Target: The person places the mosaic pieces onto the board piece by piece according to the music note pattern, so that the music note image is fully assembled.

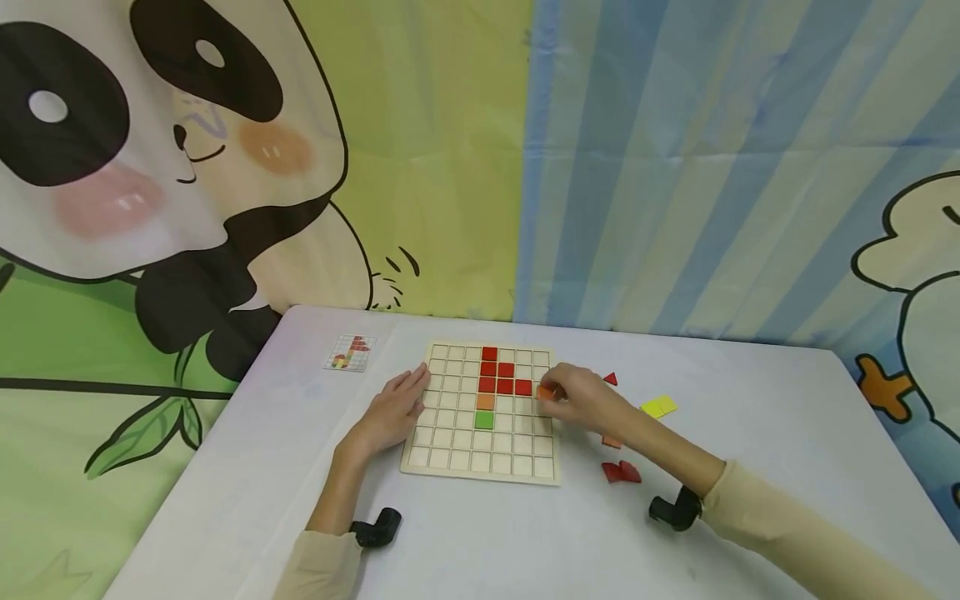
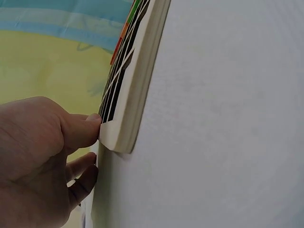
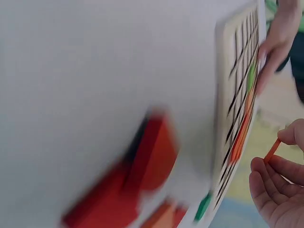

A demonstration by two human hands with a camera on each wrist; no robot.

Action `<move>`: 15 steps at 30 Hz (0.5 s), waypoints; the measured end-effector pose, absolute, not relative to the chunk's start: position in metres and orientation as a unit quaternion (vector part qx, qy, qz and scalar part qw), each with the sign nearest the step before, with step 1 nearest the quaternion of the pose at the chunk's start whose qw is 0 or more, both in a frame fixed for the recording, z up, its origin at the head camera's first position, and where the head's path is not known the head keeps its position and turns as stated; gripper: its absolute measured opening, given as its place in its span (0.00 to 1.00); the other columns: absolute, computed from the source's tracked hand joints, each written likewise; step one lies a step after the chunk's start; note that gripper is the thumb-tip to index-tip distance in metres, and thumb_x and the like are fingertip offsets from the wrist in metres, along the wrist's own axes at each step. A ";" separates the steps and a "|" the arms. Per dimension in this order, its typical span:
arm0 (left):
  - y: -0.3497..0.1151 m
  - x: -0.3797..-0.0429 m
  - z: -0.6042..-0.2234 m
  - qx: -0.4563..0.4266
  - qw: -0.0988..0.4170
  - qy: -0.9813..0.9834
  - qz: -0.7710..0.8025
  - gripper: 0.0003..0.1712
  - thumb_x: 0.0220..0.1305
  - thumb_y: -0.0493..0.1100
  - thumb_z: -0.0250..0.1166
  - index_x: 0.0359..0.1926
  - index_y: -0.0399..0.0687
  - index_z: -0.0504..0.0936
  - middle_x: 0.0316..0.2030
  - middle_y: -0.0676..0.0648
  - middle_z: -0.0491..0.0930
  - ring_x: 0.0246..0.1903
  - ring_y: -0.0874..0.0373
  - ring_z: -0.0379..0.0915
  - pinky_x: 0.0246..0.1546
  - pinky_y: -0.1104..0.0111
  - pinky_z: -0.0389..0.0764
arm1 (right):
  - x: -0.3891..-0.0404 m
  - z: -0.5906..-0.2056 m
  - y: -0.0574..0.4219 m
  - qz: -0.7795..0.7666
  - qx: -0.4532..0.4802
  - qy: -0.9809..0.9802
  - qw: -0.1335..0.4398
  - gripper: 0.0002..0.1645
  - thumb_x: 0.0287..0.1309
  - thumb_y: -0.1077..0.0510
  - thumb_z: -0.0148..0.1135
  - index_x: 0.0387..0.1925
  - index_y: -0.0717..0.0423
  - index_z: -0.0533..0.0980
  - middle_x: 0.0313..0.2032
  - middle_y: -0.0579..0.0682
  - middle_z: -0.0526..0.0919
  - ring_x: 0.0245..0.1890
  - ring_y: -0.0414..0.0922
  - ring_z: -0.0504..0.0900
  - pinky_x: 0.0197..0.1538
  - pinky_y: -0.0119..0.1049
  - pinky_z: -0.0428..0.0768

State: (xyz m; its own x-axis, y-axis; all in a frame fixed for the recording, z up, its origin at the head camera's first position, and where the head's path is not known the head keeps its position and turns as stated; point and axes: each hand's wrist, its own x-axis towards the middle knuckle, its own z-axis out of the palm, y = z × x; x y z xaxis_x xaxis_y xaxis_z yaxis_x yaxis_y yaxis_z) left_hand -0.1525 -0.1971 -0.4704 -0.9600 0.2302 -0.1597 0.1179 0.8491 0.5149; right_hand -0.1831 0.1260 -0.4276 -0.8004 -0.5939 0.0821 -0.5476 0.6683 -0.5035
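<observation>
A pale wooden grid board [image 1: 442, 457] lies on the table with red square tiles [image 1: 488, 368], an orange tile [image 1: 485, 402] and a green tile [image 1: 484, 420] set in its cells. My left hand [image 1: 393, 410] rests against the board's left edge, its thumb touching the frame in the left wrist view. Over the board's right side, my right hand [image 1: 576, 395] pinches an orange tile [image 3: 272, 150] between thumb and fingers. That tile is tilted and above the board's surface in the right wrist view.
Right of the board lie red pieces [image 1: 621, 472], an orange piece [image 1: 612, 442], yellow pieces [image 1: 659, 407] and a red triangle [image 1: 611, 378]. A green piece [image 3: 203, 206] sits by the board's edge. A pattern card [image 1: 350, 353] lies at the back left. Printed cloth [image 1: 637, 167] hangs behind the table.
</observation>
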 end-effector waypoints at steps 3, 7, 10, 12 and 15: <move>-0.199 -0.153 -0.471 0.091 0.107 0.955 0.260 0.32 0.74 0.40 0.49 0.75 0.43 0.54 0.77 0.46 0.47 0.76 0.42 0.41 0.72 0.42 0.50 | -0.165 -0.426 0.102 -0.266 -0.381 0.885 0.041 0.09 0.56 0.60 0.64 0.38 0.60 0.83 0.33 0.48 0.83 0.31 0.40 0.78 0.34 0.25 0.77; -0.200 -0.153 -0.472 0.094 0.109 0.954 0.264 0.32 0.73 0.40 0.49 0.75 0.43 0.53 0.77 0.46 0.47 0.76 0.42 0.41 0.71 0.41 0.50 | -0.150 -0.430 0.077 -0.264 -0.429 0.862 0.057 0.09 0.58 0.59 0.65 0.39 0.59 0.85 0.32 0.47 0.84 0.30 0.38 0.77 0.33 0.22 0.77; -0.200 -0.153 -0.472 0.093 0.109 0.953 0.265 0.32 0.74 0.40 0.49 0.75 0.43 0.54 0.77 0.46 0.47 0.76 0.42 0.41 0.72 0.41 0.50 | -0.143 -0.436 0.064 -0.249 -0.442 0.859 0.068 0.09 0.59 0.57 0.66 0.38 0.57 0.85 0.32 0.45 0.85 0.31 0.35 0.77 0.35 0.21 0.77; -0.200 -0.153 -0.472 0.093 0.110 0.954 0.263 0.32 0.74 0.40 0.49 0.75 0.43 0.53 0.77 0.46 0.47 0.76 0.42 0.41 0.72 0.41 0.50 | -0.140 -0.440 0.058 -0.232 -0.451 0.859 0.065 0.08 0.60 0.56 0.65 0.38 0.55 0.85 0.32 0.44 0.85 0.31 0.35 0.78 0.37 0.21 0.78; -0.200 -0.154 -0.471 0.096 0.110 0.956 0.256 0.32 0.74 0.41 0.49 0.75 0.44 0.53 0.77 0.46 0.47 0.76 0.42 0.41 0.72 0.41 0.50 | -0.137 -0.443 0.052 -0.208 -0.461 0.862 0.044 0.08 0.61 0.55 0.64 0.37 0.53 0.86 0.32 0.43 0.85 0.31 0.34 0.78 0.37 0.21 0.77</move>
State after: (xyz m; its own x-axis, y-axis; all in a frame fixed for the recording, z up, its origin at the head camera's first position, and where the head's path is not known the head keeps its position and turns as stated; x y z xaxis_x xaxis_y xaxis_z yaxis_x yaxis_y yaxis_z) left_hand -0.1537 -0.1999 -0.4709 -0.9576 0.2389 -0.1609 0.1264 0.8506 0.5105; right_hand -0.1368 0.0523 -0.4434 -0.5715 -0.8124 0.1153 -0.7756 0.4889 -0.3992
